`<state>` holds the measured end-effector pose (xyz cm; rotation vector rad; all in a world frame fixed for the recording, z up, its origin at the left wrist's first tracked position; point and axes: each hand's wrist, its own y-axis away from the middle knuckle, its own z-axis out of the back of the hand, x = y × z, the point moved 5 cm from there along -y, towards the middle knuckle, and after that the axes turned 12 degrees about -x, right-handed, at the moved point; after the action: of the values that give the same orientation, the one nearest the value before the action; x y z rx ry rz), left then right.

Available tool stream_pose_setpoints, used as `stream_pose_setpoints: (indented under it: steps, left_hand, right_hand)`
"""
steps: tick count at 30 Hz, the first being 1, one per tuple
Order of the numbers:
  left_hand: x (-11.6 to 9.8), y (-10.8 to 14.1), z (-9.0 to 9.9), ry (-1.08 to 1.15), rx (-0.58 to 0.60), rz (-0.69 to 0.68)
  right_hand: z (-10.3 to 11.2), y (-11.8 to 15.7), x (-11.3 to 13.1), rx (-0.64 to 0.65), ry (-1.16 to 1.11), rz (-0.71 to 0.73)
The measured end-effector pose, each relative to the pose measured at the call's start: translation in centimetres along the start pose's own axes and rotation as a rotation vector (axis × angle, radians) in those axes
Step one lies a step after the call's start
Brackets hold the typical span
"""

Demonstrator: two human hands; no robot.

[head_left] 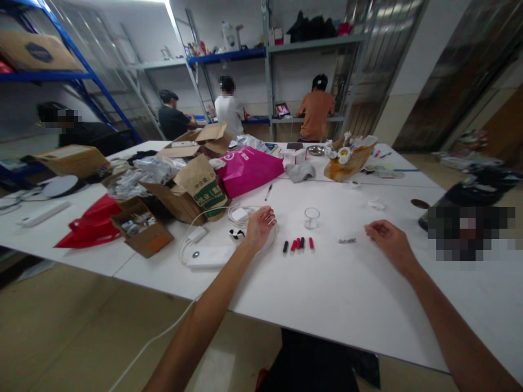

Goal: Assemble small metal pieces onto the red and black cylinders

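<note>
My left hand (261, 227) rests at the white power strip and its cables, fingers loosely curled and apart, with nothing in it. To its right, several small red and black tubes (298, 244) lie in a row on the white table (310, 294). Behind them stands a clear glass cup (311, 218). A short row of small grey metallic pieces (347, 240) lies farther right. Just beyond it is my right hand (386, 237), its thumb and fingertips close together; what they hold, if anything, is too small to name.
Open cardboard boxes (143, 231), a red bag (92, 220), a paper bag (204, 190) and a magenta bag (249, 171) crowd the left. A pen (268, 192) lies behind my left hand. A black bag (469, 196) stands right. Several people sit in the background.
</note>
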<state>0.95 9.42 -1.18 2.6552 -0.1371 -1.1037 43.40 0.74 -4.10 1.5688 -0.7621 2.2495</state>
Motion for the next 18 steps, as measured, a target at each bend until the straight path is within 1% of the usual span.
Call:
stream_pose_setpoints:
  steps: [3,5,7,13,18]
  left_hand:
    - [0.0,-0.3,0.2,-0.005,-0.004,-0.031]
    - [0.0,-0.6,0.4,-0.011,-0.019,-0.043]
    - [0.1,-0.8,0.7,-0.022,-0.04,-0.053]
    - [0.1,-1.4,1.4,-0.041,-0.05,-0.15]
    - [0.2,-1.9,1.8,-0.083,-0.061,-0.202]
  right_hand:
    - [0.5,-0.7,-1.4,-0.116,-0.175,-0.127]
    - [0.7,-1.1,-2.3,-0.159,-0.323,-0.204]
    - [0.8,-1.4,-2.8,-0.184,-0.431,-0.251]
    - [1.2,-1.8,-3.1,-0.224,-0.554,-0.299]
    - [1.4,-1.8,-3.4,-0.245,-0.573,-0.317]
